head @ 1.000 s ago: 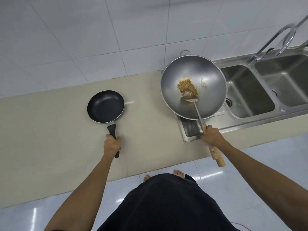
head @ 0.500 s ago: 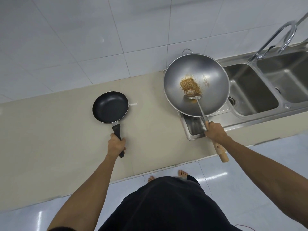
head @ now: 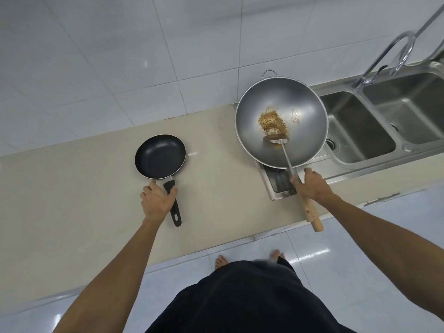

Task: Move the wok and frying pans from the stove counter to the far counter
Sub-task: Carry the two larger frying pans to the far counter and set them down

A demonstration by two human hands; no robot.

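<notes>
A black non-stick frying pan [head: 160, 156] rests on the beige counter [head: 72, 188], its handle pointing toward me. My left hand [head: 157, 200] lies beside that handle with fingers spread, only the thumb over it. My right hand [head: 312, 186] grips the wooden handle of the steel wok [head: 295, 111], together with the shaft of a metal ladle [head: 284, 150] lying inside. The wok sits over the left end of the steel sink unit. I cannot tell whether it rests there. A brass scouring pad [head: 271, 121] lies in the wok.
A double steel sink [head: 360, 131] with a curved tap [head: 394, 56] fills the right side. A white tiled wall rises right behind the counter. My bare feet stand on glossy floor tiles by the counter's front edge.
My left hand has slid off the end of the frying pan handle, forward and left, and loosened. The pan has stayed put. The wok has barely moved.
</notes>
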